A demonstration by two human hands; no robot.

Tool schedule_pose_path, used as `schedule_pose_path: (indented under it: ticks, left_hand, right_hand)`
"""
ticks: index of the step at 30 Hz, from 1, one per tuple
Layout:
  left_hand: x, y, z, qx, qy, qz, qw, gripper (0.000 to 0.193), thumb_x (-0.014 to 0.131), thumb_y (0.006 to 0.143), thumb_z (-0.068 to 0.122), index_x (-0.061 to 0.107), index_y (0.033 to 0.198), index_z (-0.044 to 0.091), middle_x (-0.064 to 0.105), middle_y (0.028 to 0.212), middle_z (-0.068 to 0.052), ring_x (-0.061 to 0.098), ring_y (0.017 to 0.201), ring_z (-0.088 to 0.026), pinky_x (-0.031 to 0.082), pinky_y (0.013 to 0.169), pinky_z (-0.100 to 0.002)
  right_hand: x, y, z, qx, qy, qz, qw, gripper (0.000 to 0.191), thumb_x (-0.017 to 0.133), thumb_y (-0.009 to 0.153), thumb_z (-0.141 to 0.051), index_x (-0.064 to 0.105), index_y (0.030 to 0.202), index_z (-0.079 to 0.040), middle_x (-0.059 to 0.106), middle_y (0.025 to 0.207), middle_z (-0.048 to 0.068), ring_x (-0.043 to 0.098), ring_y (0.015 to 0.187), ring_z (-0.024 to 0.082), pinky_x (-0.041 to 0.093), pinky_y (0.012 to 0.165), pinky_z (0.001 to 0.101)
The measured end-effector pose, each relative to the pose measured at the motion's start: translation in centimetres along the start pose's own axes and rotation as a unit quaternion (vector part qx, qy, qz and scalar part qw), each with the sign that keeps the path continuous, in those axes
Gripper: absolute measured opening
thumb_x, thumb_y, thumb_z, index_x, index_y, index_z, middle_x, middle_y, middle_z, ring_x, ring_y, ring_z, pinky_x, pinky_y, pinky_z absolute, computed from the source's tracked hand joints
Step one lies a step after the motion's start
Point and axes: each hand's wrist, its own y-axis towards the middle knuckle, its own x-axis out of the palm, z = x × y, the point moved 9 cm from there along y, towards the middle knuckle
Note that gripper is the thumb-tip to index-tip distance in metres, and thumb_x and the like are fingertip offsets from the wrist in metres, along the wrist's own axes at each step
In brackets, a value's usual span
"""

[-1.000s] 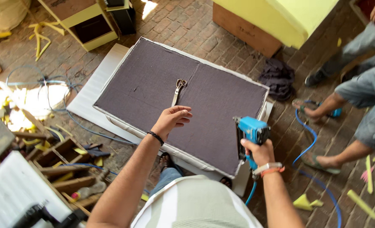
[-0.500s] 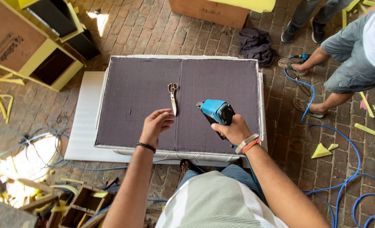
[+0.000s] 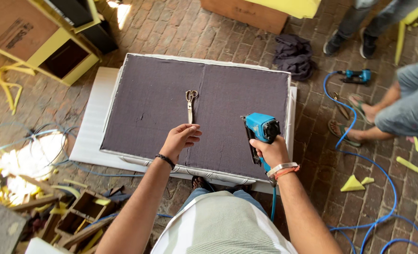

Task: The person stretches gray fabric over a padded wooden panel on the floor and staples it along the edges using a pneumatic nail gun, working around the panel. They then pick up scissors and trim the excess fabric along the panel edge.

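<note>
A large rectangular panel covered in dark grey fabric [image 3: 228,99] lies flat on the brick floor in front of me. A pair of scissors [image 3: 190,104] rests on its middle. My left hand [image 3: 180,140] hovers over the panel's near part, just below the scissors' tip, fingers loosely curled and holding nothing. My right hand [image 3: 271,151] grips a blue pneumatic staple gun [image 3: 260,131] above the panel's near right area. A blue air hose [image 3: 273,207] hangs from the gun past my leg.
White foam sheet [image 3: 94,127] lies under the panel. Yellow cabinet [image 3: 39,37] at far left, wood scraps [image 3: 72,216] near left. Another person's sandalled feet [image 3: 354,117], a second blue stapler [image 3: 354,75] and its hose [image 3: 383,169] at right. Dark cloth [image 3: 293,54], cardboard box [image 3: 246,11] beyond.
My view swung so the panel now lies square before me. My right hand brought the staple gun from the panel's edge up over its near right part. My left hand stayed near the scissors.
</note>
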Motion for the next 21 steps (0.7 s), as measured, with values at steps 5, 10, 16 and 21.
schedule_pose_path:
  ticks: [5, 10, 16, 21]
  left_hand:
    - [-0.5, -0.8, -0.8, -0.021, 0.044, 0.002, 0.999, 0.031, 0.062, 0.098, 0.032, 0.072, 0.121, 0.014, 0.079, 0.104, -0.003, 0.073, 0.098, -0.015, 0.056, 0.090, -0.034]
    - [-4.0, -2.4, -1.9, -0.034, 0.029, 0.032, 0.998, 0.032, 0.062, 0.098, 0.032, 0.072, 0.123, 0.015, 0.079, 0.104, -0.002, 0.073, 0.098, -0.015, 0.056, 0.089, -0.034]
    - [-7.7, -1.8, -1.7, -0.043, 0.018, 0.037, 0.998, 0.032, 0.061, 0.099, 0.032, 0.072, 0.123, 0.014, 0.079, 0.103, -0.003, 0.073, 0.097, -0.015, 0.056, 0.090, -0.035]
    - [-9.0, 0.8, -0.5, -0.025, 0.023, -0.020, 0.999, 0.030, 0.061, 0.099, 0.030, 0.072, 0.122, 0.013, 0.079, 0.102, -0.003, 0.073, 0.096, -0.015, 0.056, 0.090, -0.034]
  right_hand:
    - [0.4, 1.9, 2.2, 0.067, 0.030, -0.019, 0.997, 0.016, 0.078, 0.079, -0.013, 0.066, 0.075, -0.003, 0.063, 0.062, 0.005, 0.059, 0.051, 0.014, 0.049, 0.051, 0.0304]
    - [2.7, 2.7, 2.4, 0.074, 0.051, -0.042, 0.995, 0.014, 0.077, 0.080, -0.012, 0.067, 0.077, -0.003, 0.063, 0.063, 0.005, 0.058, 0.051, 0.014, 0.049, 0.050, 0.0305]
    - [5.5, 1.2, 1.2, 0.050, 0.044, -0.039, 0.997, 0.012, 0.077, 0.079, -0.013, 0.068, 0.080, -0.005, 0.063, 0.062, 0.004, 0.058, 0.050, 0.013, 0.049, 0.049, 0.0305]
    - [6.6, -0.4, 0.6, 0.036, 0.057, 0.041, 0.997, 0.013, 0.078, 0.077, -0.015, 0.070, 0.081, -0.005, 0.063, 0.062, 0.003, 0.058, 0.050, 0.013, 0.047, 0.049, 0.0302]
